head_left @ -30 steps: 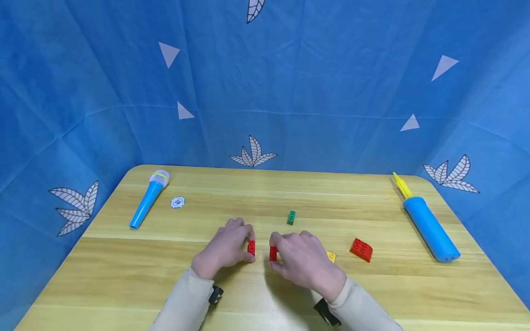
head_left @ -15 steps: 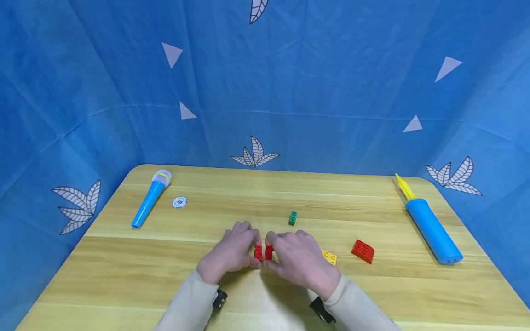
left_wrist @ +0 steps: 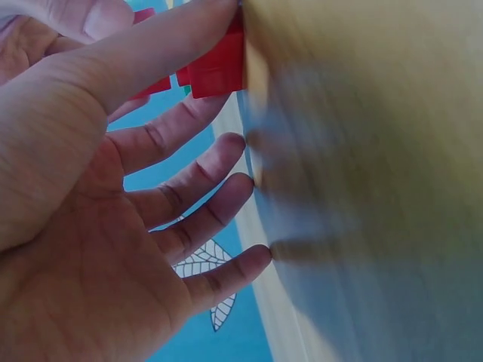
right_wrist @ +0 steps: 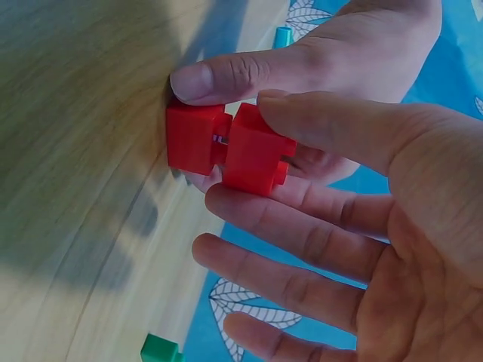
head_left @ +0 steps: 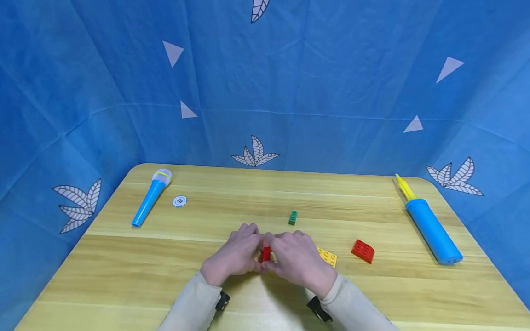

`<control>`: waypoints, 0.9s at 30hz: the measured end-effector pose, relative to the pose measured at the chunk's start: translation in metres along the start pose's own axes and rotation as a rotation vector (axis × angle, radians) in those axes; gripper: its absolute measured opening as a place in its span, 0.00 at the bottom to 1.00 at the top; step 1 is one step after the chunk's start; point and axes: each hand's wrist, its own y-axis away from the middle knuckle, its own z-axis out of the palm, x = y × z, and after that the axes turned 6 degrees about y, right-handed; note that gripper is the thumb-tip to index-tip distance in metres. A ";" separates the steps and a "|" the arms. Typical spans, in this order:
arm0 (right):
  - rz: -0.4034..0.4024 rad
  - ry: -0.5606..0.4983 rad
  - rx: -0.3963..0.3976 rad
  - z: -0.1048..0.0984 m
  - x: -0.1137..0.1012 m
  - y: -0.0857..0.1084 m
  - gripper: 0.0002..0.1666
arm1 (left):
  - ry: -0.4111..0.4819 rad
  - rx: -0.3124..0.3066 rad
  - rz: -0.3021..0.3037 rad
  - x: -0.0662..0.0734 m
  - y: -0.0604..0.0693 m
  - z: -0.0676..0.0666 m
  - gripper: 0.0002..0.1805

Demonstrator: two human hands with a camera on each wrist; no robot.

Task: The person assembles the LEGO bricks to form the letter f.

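My left hand [head_left: 232,257] pinches a red toy brick [right_wrist: 192,139] between thumb and fingers, down against the wooden table. A second red brick [right_wrist: 256,154] is pinched by my right hand [head_left: 300,262], directly above the first. In the right wrist view the studs of the lower brick face the upper one, and a narrow gap shows between them. Both hands meet at the middle of the table in the head view, where the fingers hide most of the lower brick. Beside my right hand lies a yellow studded brick [head_left: 328,257], partly covered by that hand.
A small green brick [head_left: 292,218] lies beyond the hands, and a red brick with a rounded corner [head_left: 362,251] to the right. A toy microphone [head_left: 150,197] and a chip [head_left: 180,201] lie at left. A blue pump with a yellow nozzle [head_left: 432,232] is far right.
The two hands have come together from a short distance apart, the left moving right. The right hand's red brick has gone from beside the left hand's brick to above it.
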 end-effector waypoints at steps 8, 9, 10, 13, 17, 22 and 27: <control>0.002 -0.005 -0.026 0.002 0.000 -0.001 0.16 | -0.008 0.003 0.007 0.002 0.000 0.001 0.18; 0.000 -0.009 -0.026 0.002 0.000 -0.001 0.16 | -0.007 0.005 0.008 0.002 0.001 0.001 0.19; -0.001 -0.012 -0.025 0.002 0.000 -0.001 0.16 | -0.007 0.008 0.010 0.002 0.001 0.001 0.19; -0.001 -0.022 -0.025 0.003 0.000 -0.001 0.16 | -0.005 0.017 0.013 0.002 0.001 0.002 0.19; 0.005 -0.031 -0.033 0.003 0.001 -0.001 0.15 | 0.002 0.027 0.018 0.001 0.002 0.003 0.20; 0.007 -0.046 -0.034 0.004 0.001 0.000 0.15 | 0.007 0.034 0.023 0.001 0.002 0.004 0.21; 0.008 -0.058 -0.028 0.003 0.001 0.000 0.15 | 0.013 0.035 0.017 0.001 0.001 0.004 0.20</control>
